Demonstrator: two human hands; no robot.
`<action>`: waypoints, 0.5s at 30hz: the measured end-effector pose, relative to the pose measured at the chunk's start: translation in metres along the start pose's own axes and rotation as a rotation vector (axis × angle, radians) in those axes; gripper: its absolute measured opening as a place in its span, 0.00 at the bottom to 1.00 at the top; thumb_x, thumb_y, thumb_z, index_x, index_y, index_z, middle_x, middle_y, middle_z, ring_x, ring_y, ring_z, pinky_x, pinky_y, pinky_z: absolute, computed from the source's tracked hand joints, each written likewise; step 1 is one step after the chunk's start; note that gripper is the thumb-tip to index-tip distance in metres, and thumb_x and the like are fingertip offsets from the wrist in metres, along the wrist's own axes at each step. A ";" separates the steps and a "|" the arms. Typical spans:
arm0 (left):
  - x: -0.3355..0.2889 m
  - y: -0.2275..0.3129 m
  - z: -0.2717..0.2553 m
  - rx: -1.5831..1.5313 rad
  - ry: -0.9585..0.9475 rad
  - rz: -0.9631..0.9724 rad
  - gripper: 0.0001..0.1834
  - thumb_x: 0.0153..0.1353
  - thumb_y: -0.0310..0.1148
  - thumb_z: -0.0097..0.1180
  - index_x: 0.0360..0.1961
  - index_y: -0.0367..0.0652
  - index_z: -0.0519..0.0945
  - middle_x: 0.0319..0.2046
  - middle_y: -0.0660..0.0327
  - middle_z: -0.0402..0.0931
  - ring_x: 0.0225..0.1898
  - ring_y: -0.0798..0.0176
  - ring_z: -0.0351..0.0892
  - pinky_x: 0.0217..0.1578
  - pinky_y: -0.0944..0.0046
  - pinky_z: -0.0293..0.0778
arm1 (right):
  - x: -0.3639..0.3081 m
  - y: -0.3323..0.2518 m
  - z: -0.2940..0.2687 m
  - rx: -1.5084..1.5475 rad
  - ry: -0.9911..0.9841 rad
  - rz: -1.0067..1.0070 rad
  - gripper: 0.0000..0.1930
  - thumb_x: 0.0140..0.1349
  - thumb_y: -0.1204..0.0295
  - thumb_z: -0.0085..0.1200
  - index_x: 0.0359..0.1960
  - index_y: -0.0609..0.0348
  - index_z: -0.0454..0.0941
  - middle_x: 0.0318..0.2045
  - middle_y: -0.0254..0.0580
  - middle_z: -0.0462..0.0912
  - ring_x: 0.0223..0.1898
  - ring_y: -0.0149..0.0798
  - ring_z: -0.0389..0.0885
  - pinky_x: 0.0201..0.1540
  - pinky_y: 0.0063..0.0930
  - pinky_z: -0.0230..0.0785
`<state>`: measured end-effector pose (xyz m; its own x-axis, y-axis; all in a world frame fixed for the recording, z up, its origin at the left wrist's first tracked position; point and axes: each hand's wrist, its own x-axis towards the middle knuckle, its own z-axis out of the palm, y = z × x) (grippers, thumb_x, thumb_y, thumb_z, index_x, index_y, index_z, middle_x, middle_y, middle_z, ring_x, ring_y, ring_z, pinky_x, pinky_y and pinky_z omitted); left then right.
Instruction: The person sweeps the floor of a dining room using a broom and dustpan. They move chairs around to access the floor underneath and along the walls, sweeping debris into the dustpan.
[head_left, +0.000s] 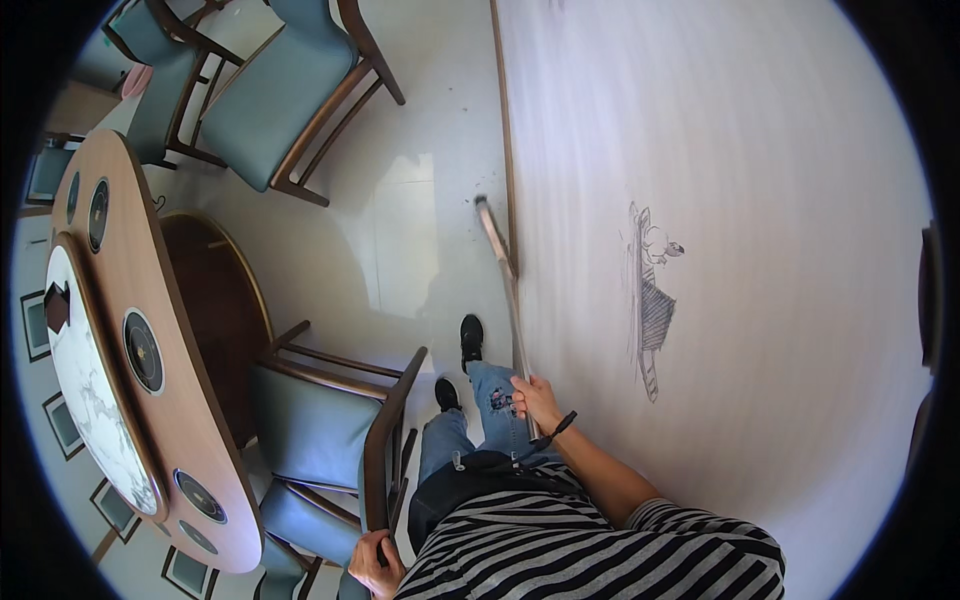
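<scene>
My right hand (538, 401) is closed round the metal handle of a long broom (515, 310), close to its upper end. From my hand the broom slants forward and a little left. Its light brown head stands edge-on beside the base of the wall, with dark bristles at the floor. Small dark crumbs of dirt (479, 186) lie around the bristles. At the lower edge my left hand (378, 563) is wrapped over the dark wooden back of a blue-padded chair (376, 480). A dark strap circles my right wrist.
A round wooden table (175, 310) with a marble turntable (90, 370) and several dark plates fills the left side. Ahead stand more blue-seated chairs (285, 100). The pale wall (780, 300) on my right carries a drawing (655, 305), with a brown skirting (505, 130) below.
</scene>
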<state>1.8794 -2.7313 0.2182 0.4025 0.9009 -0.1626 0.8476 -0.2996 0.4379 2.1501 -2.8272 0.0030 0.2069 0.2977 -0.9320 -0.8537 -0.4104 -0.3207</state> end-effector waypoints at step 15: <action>0.017 0.017 -0.009 0.148 -0.091 0.024 0.06 0.51 0.23 0.50 0.29 0.43 0.78 0.22 0.56 0.74 0.20 0.59 0.73 0.24 0.66 0.70 | 0.209 -0.042 -0.037 -0.346 0.234 -0.172 0.14 0.53 0.69 0.47 0.12 0.62 0.67 0.06 0.38 0.66 0.06 0.33 0.62 0.10 0.26 0.54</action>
<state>1.8977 -2.7179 0.2308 0.4476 0.8624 -0.2363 0.8761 -0.3700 0.3092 2.2469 -2.7798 -0.1843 0.4684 0.2000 -0.8606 -0.5954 -0.6482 -0.4747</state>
